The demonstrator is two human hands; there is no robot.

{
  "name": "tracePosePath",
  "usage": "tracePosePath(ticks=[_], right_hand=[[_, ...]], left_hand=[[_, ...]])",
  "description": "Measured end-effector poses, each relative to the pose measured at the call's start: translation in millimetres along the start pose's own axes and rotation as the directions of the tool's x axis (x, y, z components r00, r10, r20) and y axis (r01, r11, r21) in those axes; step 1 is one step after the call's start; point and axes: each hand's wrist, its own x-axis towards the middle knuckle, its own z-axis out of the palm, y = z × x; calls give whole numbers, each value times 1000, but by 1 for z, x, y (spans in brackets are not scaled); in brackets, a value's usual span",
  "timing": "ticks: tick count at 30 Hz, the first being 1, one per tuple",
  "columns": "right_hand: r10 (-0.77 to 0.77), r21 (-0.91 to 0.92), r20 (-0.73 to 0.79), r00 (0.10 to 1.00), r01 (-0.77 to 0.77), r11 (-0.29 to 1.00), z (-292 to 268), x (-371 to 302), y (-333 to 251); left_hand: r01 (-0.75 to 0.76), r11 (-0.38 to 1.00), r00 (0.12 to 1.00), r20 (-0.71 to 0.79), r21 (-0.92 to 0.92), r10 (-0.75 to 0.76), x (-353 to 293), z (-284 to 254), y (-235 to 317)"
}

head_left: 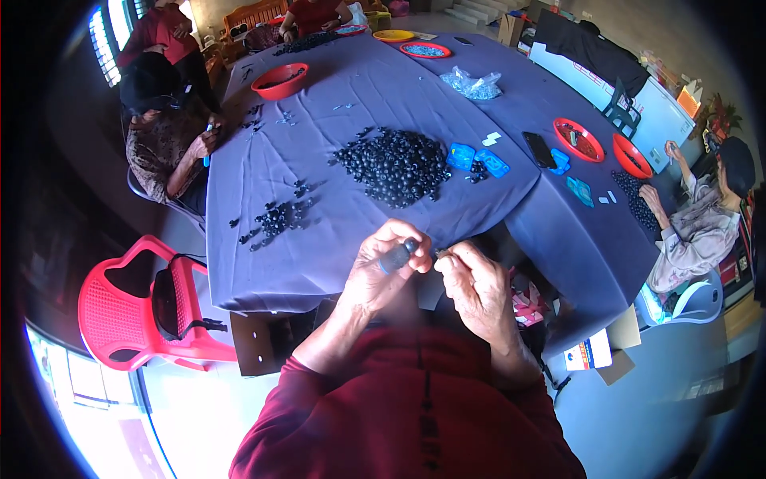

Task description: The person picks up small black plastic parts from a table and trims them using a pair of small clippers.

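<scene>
Just past the table's near edge, my left hand (373, 275) pinches a small black round piece (411, 244) between thumb and fingers. A dark grey sleeve (393, 259) covers one of its fingers. Close on its right, my right hand (479, 291) is closed, thumb pressed to the fingertips, around a tiny dark thing (440, 253) too small to name. The two hands are slightly apart. Beyond them lies a large heap of black round pieces (391, 164). To its left a looser cluster of black pieces (275, 219) is spread on the cloth.
A purple-grey cloth covers the table (335, 96). Blue plastic cases (477, 159), a black phone (538, 149), a clear bag (471, 83) and red bowls (279, 81) stand around. Other people sit left (163, 148) and right (702, 215). A pink chair (132, 299) is at near left.
</scene>
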Motion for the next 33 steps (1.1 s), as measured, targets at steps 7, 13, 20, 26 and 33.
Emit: tracePosePath(ticks=[7,13,20,26,33], right_hand=[[-28,-95,42,999,32,995,1,4,0],[-36,-113,92,995,47,992,2,2,2],[4,-147,95,995,10,989,1,2,3],[-25,-188,67,997,37,981,2,2,4],[-52,-280,88,995,75,957,6,1,-5]], left_hand=[[4,987,994,-110,163,15,-3,8,3],[-14,958,993,-109,285,47,-7,12,3],[8,949,991,-126,316,33,-7,12,2],[-3,933,992,-118,359,48,-5,11,4],[-82,848,992,-35,524,118,-6,4,-3]])
